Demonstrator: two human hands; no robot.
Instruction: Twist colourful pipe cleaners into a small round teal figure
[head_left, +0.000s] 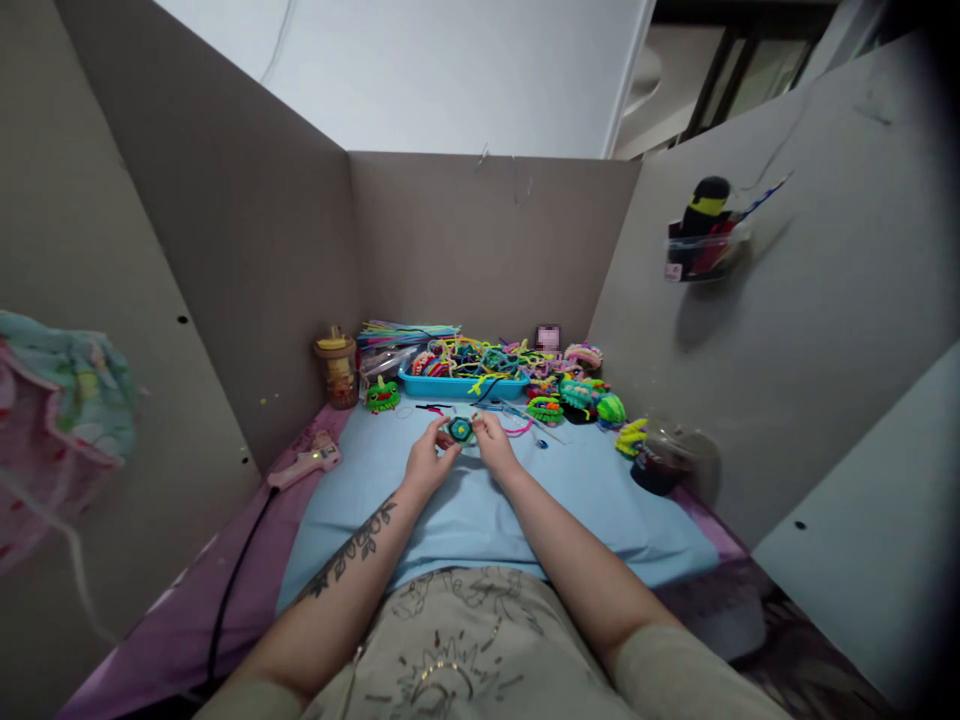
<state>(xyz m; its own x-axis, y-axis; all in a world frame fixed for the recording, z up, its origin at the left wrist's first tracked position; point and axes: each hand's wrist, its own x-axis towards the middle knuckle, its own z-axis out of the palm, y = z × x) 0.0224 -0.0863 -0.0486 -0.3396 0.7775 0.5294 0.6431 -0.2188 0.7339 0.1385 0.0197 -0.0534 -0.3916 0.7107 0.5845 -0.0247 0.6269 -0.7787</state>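
Observation:
My left hand (pixel 430 459) and my right hand (pixel 495 446) meet over the blue cloth (pixel 360 500). Between their fingertips is a small round green-and-teal piece (pixel 460 430) with a yellow centre, probably coiled from pipe cleaners. Left fingers are curled around its left edge, while the right fingers pinch at its right side. Just past the hands lie scissors (pixel 536 420), a pink strand (pixel 520 430) and a small dark-blue round bit (pixel 541 444). How the fingertips press on the piece's underside is hidden.
Behind stands a blue tray (pixel 465 388) heaped with coloured pipe cleaners. A green frog-like figure (pixel 382 396), brown-lidded bottle (pixel 337 370) and pink glue gun (pixel 306 463) are left. Fuzzy balls (pixel 611 409) and a dark cup (pixel 658 465) are right. Grey panels (pixel 487 240) surround the table.

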